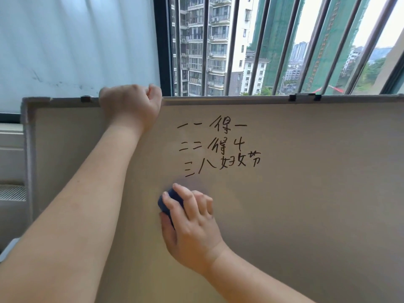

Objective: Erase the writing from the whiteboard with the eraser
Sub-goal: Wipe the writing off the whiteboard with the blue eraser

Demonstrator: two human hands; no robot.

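A large whiteboard [306, 204] with a grey frame stands upright in front of me. Three lines of black handwriting [218, 147] sit in its upper middle. My left hand [131, 106] grips the board's top edge, fingers curled over the frame. My right hand [188, 221] presses a dark blue eraser [172, 197] flat against the board, just below the lowest line of writing. A faint grey smudge surrounds the eraser. Most of the eraser is hidden under my fingers.
Behind the board is a window with vertical metal bars [258, 47] and apartment blocks beyond. A pale frosted pane [76, 44] fills the upper left. Black clips [291, 97] sit on the board's top frame. A ledge and vent [12, 191] lie left of the board.
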